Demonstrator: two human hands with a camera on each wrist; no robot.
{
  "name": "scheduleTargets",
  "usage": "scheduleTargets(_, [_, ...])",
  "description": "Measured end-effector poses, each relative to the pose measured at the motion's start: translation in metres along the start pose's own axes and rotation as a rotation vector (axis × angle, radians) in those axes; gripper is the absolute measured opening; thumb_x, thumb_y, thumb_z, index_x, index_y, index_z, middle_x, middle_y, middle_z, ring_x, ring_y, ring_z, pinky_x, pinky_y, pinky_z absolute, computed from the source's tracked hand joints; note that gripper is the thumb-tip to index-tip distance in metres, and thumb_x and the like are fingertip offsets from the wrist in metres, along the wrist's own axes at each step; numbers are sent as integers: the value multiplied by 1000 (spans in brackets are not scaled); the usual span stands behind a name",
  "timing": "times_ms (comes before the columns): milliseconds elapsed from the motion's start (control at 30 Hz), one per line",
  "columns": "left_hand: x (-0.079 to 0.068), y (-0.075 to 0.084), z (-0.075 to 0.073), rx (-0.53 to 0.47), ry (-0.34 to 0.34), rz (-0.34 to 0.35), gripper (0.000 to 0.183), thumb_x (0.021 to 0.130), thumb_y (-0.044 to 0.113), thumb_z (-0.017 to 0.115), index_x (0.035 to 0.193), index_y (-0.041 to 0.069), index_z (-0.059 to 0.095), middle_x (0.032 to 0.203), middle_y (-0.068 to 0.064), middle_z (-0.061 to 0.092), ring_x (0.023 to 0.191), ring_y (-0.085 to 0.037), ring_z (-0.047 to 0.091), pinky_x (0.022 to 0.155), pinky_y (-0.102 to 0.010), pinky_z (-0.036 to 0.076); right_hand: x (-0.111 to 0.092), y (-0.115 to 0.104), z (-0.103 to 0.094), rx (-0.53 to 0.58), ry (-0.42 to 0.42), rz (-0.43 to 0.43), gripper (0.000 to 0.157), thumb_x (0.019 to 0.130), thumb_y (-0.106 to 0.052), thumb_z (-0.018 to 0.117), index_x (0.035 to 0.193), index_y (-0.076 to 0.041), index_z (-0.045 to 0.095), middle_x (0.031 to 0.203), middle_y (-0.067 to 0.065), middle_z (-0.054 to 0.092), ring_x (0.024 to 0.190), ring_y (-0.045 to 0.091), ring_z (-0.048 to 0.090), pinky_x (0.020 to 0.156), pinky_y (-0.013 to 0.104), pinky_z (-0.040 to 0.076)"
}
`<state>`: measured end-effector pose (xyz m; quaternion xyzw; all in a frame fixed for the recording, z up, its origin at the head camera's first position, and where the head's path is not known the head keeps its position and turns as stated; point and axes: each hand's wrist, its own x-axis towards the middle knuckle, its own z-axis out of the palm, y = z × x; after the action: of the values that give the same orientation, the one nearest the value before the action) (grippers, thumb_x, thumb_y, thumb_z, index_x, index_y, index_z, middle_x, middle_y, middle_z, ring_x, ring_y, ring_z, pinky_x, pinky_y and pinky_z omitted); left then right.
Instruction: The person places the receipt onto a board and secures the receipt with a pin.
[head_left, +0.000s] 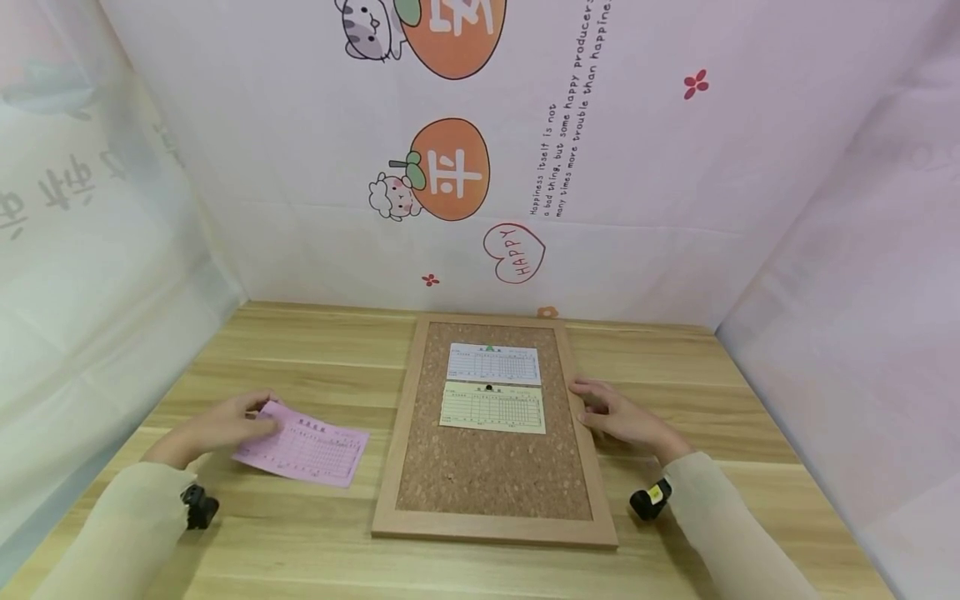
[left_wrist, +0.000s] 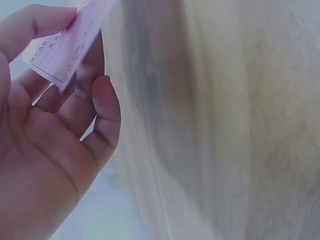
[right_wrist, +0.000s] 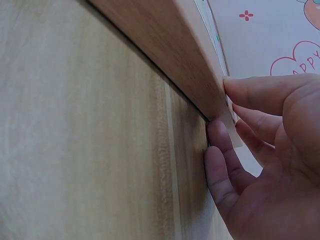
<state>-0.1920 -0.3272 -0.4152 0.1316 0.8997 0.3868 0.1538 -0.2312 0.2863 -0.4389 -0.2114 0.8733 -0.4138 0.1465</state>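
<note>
In the head view a pink printed slip is pinched between the thumb and fingers of my left hand, left of the corkboard. The left wrist view shows the slip bent near the thumb, and the other fingers loosely bent behind it. My right hand rests at the right rail of the wood-framed corkboard. In the right wrist view its thumb and fingertips touch the frame, with the lower fingers by the tabletop. A white slip and a yellow slip are on the cork.
A green pin sits at the white slip's top edge, a black pin at the yellow slip's. The wood-grain table meets a printed white cloth at the back; cloth hangs at both sides too.
</note>
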Motion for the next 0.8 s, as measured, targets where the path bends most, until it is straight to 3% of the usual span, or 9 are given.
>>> scheduleTargets(167, [1, 2, 0, -22, 11, -12, 40, 99, 23, 62, 130, -2, 55, 114, -14, 63, 97, -25, 59, 87, -50, 48, 0, 1, 0, -1, -1, 1, 56, 105, -14, 54, 152, 6, 32, 161, 25, 14, 134, 54, 34, 104, 62, 36])
scheduleTargets(433, [6, 7, -2, -133, 1, 21, 33, 102, 21, 58, 125, -2, 54, 99, -13, 63, 82, -25, 63, 74, -35, 50, 0, 3, 0, -4, -2, 0, 57, 105, -15, 54, 153, 5, 32, 161, 24, 15, 134, 53, 35, 104, 62, 36])
scheduleTargets(800, [4, 16, -6, -198, -23, 82, 32, 104, 19, 54, 124, -6, 51, 96, -14, 64, 81, -26, 65, 73, -34, 52, 1, 4, 0, -3, 3, -4, 57, 105, -14, 54, 153, 6, 32, 161, 24, 14, 135, 53, 33, 106, 62, 33])
